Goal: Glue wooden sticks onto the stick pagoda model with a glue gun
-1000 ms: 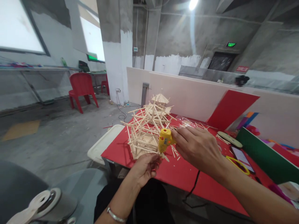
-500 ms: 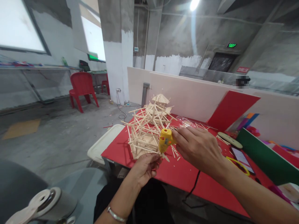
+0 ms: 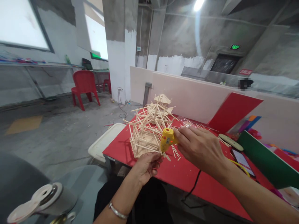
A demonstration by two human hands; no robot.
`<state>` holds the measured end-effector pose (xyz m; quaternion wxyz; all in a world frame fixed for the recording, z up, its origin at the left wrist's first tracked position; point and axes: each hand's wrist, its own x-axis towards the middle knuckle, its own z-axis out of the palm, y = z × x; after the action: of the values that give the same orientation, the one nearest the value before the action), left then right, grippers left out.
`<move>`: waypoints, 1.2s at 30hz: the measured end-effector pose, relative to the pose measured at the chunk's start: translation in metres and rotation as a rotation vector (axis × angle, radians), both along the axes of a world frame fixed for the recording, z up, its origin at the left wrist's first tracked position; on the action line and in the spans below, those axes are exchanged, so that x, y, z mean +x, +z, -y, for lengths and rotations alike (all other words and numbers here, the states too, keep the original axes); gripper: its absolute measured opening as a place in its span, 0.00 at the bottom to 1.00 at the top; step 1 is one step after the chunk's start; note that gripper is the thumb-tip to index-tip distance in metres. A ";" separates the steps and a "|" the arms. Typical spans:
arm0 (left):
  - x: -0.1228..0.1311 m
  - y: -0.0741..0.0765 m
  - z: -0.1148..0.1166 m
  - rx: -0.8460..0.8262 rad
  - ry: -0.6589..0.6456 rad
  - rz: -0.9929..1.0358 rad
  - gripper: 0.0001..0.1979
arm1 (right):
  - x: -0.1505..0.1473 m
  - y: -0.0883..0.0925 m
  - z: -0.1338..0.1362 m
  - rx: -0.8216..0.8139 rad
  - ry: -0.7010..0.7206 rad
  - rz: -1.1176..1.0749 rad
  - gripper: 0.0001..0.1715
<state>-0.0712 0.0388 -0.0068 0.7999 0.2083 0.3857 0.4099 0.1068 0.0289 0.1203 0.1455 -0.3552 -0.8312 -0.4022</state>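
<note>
A tower model built of thin wooden sticks (image 3: 149, 127) stands on the near left corner of a red table (image 3: 187, 177). My right hand (image 3: 201, 149) grips a small yellow glue gun (image 3: 166, 140), its nozzle pointing down at the model's lower front edge. My left hand (image 3: 146, 166) is closed in a pinch just below the nozzle, holding a stick against the model's base. A black cord (image 3: 193, 186) runs from under my right hand over the table's front edge.
Loose sticks and clear plastic wrap (image 3: 187, 122) lie behind my right hand. A phone (image 3: 243, 158), a yellow-handled tool (image 3: 238, 163) and a pale oval object (image 3: 230, 141) lie to the right. A green board (image 3: 268, 161) and red board (image 3: 231, 112) stand at the right. A white chair (image 3: 105, 143) is left of the table.
Both hands and the glue gun keep the same hold at the model's base; only the head camera has shifted slightly.
</note>
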 end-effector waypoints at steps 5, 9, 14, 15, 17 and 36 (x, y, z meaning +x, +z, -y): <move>0.000 0.001 0.001 0.014 -0.002 -0.006 0.08 | -0.002 0.000 0.001 -0.005 -0.011 0.013 0.10; -0.001 0.002 0.002 0.014 0.011 0.006 0.08 | -0.002 0.000 0.000 -0.004 -0.019 0.023 0.11; 0.000 -0.001 0.002 0.015 0.008 0.009 0.07 | -0.003 0.001 0.001 -0.001 -0.014 0.029 0.11; 0.000 -0.002 0.002 0.018 0.005 0.009 0.07 | -0.003 0.001 0.001 0.000 -0.012 0.028 0.11; 0.000 -0.002 0.001 0.019 0.004 0.004 0.07 | -0.004 0.002 0.002 0.004 -0.004 0.028 0.11; 0.000 0.000 0.002 0.029 -0.005 0.002 0.08 | -0.005 0.001 0.001 0.012 0.019 0.049 0.11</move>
<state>-0.0713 0.0366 -0.0067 0.7982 0.2207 0.3783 0.4136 0.1022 0.0279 0.1217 0.1314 -0.3363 -0.8354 -0.4144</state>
